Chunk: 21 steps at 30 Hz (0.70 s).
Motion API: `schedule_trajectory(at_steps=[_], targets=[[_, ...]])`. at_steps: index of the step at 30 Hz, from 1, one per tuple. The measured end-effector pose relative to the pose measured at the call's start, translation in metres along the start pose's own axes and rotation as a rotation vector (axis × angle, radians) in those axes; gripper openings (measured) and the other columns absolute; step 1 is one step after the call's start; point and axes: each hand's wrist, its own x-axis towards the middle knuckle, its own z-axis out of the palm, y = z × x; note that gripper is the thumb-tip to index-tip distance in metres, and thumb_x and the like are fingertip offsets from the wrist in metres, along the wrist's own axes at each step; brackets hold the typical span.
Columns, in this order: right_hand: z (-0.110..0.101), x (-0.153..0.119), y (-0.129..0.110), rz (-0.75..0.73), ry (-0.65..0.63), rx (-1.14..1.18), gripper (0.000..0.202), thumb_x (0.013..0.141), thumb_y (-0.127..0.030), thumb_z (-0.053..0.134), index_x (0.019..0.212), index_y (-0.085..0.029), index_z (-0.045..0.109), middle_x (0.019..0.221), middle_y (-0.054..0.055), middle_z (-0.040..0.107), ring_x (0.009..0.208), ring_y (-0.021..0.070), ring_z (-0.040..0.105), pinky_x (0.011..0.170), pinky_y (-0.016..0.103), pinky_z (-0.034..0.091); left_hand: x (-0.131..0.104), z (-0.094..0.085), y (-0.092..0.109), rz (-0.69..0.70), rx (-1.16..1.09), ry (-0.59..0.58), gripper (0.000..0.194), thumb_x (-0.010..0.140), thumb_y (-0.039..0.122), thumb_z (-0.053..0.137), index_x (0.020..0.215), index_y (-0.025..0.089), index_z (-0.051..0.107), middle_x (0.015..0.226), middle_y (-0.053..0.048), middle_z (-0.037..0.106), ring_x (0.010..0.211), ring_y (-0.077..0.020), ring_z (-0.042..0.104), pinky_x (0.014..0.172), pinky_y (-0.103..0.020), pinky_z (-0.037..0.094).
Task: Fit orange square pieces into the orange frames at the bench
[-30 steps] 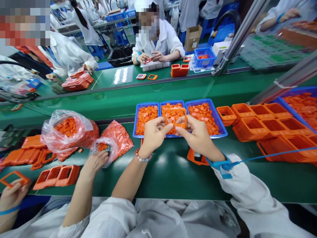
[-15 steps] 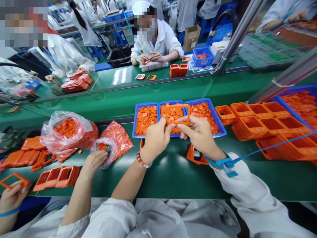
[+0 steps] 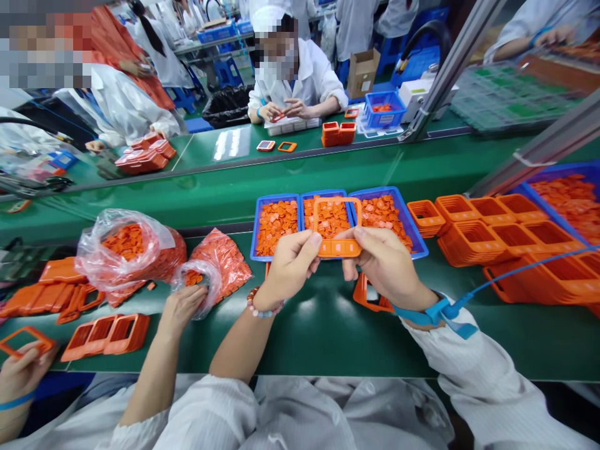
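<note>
Between my two hands is an orange plastic frame [image 3: 338, 249], held upright above the green bench [image 3: 309, 337]. My left hand [image 3: 294, 259] pinches its lower left corner between thumb and fingers. At the lower right corner, my right hand [image 3: 387, 259] grips the same frame. Small squarish pieces show along its bottom bar. Just behind it stand three blue trays of small orange pieces: a left tray [image 3: 254, 240], a middle tray [image 3: 323, 193] and a right tray [image 3: 417, 249]. Partly hidden under my right hand, more orange frames [image 3: 364, 297] lie on the bench.
To the right are stacks of orange frames [image 3: 469, 240] and another blue bin [image 3: 539, 194]. On the left, a co-worker's hand [image 3: 185, 306] reaches into a plastic bag [image 3: 220, 262]; their other hand [image 3: 28, 369] holds a frame. A blue wrist cord [image 3: 525, 267] crosses the right side.
The frame has tipped so its bottom bar faces me. My right hand has shifted its grip to the frame's right side, and my left hand has lowered slightly.
</note>
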Motion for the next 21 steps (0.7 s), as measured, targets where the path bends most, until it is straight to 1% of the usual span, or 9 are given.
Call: schedule_trajectory(at_steps=[2, 6, 16, 21], targets=[[0.002, -0.003, -0.002, 0.014, -0.038, 0.040, 0.041, 0.083, -0.054, 0.070, 0.078, -0.014, 0.074, 0.049, 0.003, 0.065, 0.040, 0.0139, 0.060, 0.040, 0.022, 0.044, -0.004, 0.000, 0.003, -0.011, -0.062, -0.016, 0.051, 0.097, 0.055, 0.047, 0.062, 0.018, 0.047, 0.049, 0.005, 0.045, 0.041, -0.0060, 0.038, 0.041, -0.021, 0.030], [0.003, -0.007, -0.006, 0.019, -0.087, 0.067, 0.039, 0.086, -0.052, 0.068, 0.083, -0.014, 0.077, 0.051, 0.004, 0.067, 0.042, 0.0136, 0.062, 0.042, 0.021, 0.045, -0.008, -0.001, 0.005, -0.007, -0.106, -0.031, 0.052, 0.097, 0.056, 0.050, 0.062, 0.017, 0.049, 0.049, 0.005, 0.046, 0.040, -0.0051, 0.037, 0.041, -0.019, 0.030], [0.003, -0.013, -0.008, 0.001, -0.101, 0.048, 0.039, 0.087, -0.052, 0.066, 0.086, -0.014, 0.078, 0.052, 0.005, 0.069, 0.045, 0.0150, 0.064, 0.045, 0.023, 0.046, -0.010, -0.003, 0.012, -0.038, -0.079, -0.043, 0.054, 0.093, 0.061, 0.053, 0.060, 0.017, 0.048, 0.048, 0.004, 0.046, 0.041, -0.0059, 0.036, 0.040, -0.021, 0.028], [0.003, -0.014, -0.010, 0.013, -0.084, 0.002, 0.040, 0.087, -0.053, 0.066, 0.084, -0.015, 0.078, 0.053, 0.005, 0.068, 0.046, 0.0160, 0.064, 0.046, 0.025, 0.047, -0.011, -0.003, 0.013, -0.039, -0.026, -0.036, 0.056, 0.093, 0.062, 0.050, 0.059, 0.018, 0.047, 0.047, 0.004, 0.045, 0.040, -0.0066, 0.037, 0.040, -0.021, 0.029]])
